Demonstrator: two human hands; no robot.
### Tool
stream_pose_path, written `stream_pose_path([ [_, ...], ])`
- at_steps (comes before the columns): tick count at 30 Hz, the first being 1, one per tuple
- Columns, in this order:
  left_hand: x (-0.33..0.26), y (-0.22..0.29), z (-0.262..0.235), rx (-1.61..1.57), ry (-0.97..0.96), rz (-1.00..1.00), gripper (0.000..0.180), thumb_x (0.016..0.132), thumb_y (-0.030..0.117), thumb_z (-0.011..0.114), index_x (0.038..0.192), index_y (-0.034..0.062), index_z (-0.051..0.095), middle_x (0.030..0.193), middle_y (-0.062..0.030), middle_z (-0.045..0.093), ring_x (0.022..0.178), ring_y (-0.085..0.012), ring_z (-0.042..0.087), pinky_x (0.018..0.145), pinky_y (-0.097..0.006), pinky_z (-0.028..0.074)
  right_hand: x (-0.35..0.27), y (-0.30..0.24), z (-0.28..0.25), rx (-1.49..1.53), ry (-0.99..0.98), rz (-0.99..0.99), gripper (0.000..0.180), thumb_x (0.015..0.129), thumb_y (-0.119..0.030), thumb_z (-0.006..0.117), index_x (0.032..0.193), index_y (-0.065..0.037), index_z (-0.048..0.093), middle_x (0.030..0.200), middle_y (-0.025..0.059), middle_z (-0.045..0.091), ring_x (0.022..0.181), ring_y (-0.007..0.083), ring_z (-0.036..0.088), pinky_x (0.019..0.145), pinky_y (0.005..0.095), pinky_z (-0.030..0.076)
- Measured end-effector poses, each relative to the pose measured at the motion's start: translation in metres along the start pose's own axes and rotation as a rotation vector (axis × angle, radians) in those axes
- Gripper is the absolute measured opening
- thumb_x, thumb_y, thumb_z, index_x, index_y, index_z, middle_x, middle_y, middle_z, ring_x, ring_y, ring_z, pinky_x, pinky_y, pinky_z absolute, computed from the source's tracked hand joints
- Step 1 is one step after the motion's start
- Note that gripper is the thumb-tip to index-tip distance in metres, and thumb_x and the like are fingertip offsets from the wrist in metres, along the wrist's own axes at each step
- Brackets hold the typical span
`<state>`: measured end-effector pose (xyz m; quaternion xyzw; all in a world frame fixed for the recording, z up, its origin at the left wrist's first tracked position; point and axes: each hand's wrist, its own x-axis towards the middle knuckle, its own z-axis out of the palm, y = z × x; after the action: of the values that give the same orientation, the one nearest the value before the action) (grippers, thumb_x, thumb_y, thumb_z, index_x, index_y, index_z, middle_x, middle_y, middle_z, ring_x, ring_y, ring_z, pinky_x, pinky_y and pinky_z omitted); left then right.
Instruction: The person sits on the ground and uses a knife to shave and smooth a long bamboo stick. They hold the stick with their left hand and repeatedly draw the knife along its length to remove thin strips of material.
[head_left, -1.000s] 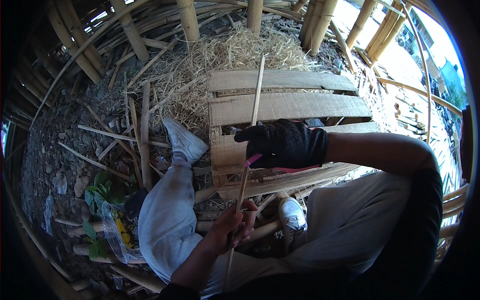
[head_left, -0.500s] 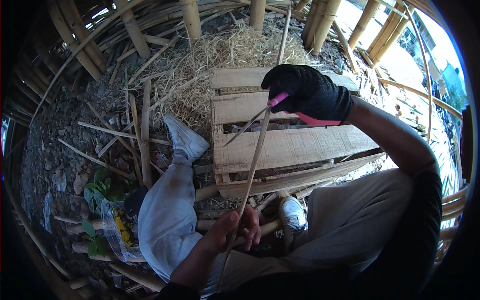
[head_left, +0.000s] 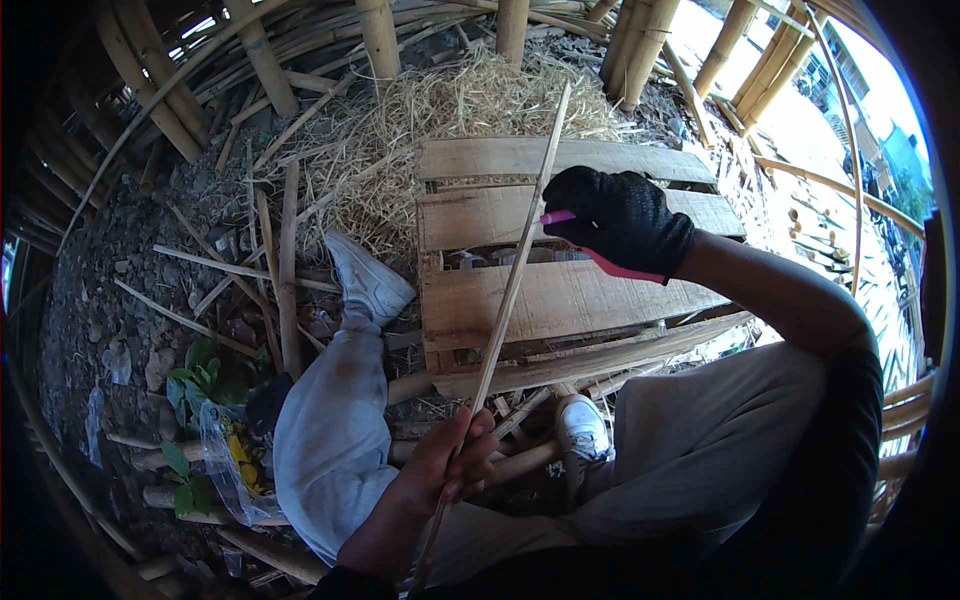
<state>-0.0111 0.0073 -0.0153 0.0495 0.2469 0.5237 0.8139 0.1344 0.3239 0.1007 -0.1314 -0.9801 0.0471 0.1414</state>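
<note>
A long thin bamboo strip slants up from my lap across the wooden slatted platform. My bare left hand is closed around its lower part. In a black glove with a pink-red palm, my right hand grips a knife by its pink handle, right beside the upper part of the strip. The blade cannot be made out now; half a second ago it showed as narrow and pointed. Whether the knife touches the strip, I cannot tell.
Dry straw shavings heap behind the platform. Bamboo posts stand along the back. Loose bamboo pieces lie on the ground at the left, near a clear plastic bag with something yellow inside. My shoes flank the platform's near side.
My left hand has closed around the strip from a looser hold. The strip's top end has come down nearer. My right hand has moved slightly down, and the knife blade has turned out of sight.
</note>
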Motion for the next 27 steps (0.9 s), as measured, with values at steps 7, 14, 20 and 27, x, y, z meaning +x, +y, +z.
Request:
stream_pose_path([
  [7,-0.004,0.0,0.004,-0.004,0.031,0.002,0.042,0.103,0.06,0.05,0.096,0.0188,0.044,0.056,0.0067,0.037,0.035,-0.0044,0.034,0.033,-0.02,0.027,-0.007,-0.024,0.02,-0.181,-0.196,-0.096,0.021,0.096,-0.033,0.066,0.102,-0.013,0.069,0.086,0.0066,0.065,0.073,0.0278,0.07,0.061,0.0414,0.054],
  [14,-0.003,0.0,0.011,0.062,0.079,0.022,0.044,0.101,0.062,0.051,0.096,0.0191,0.045,0.056,0.007,0.037,0.035,-0.0041,0.034,0.032,-0.02,0.027,-0.005,-0.029,0.025,-0.121,-0.183,0.002,0.024,0.099,-0.035,0.059,0.104,-0.015,0.072,0.093,0.0087,0.074,0.088,0.0291,0.073,0.07,0.0438,0.058],
  [20,-0.009,-0.008,0.01,0.026,0.132,0.05,0.043,0.103,0.06,0.048,0.096,0.018,0.044,0.056,0.0069,0.036,0.035,-0.0039,0.032,0.033,-0.019,0.026,-0.017,-0.09,0.024,-0.021,-0.406,-0.109,0.022,0.098,-0.034,0.061,0.113,-0.021,0.072,0.092,0.0041,0.075,0.081,0.0275,0.074,0.065,0.0405,0.058],
  [27,-0.006,-0.003,0.01,-0.222,0.027,0.002,0.036,0.109,0.052,0.037,0.099,0.0173,0.042,0.056,0.0067,0.037,0.034,-0.004,0.031,0.032,-0.019,0.024,-0.013,-0.06,0.034,0.059,-0.346,-0.238,0.023,0.094,-0.04,0.066,0.108,-0.025,0.075,0.088,0.0002,0.075,0.077,0.0246,0.074,0.063,0.0405,0.057],
])
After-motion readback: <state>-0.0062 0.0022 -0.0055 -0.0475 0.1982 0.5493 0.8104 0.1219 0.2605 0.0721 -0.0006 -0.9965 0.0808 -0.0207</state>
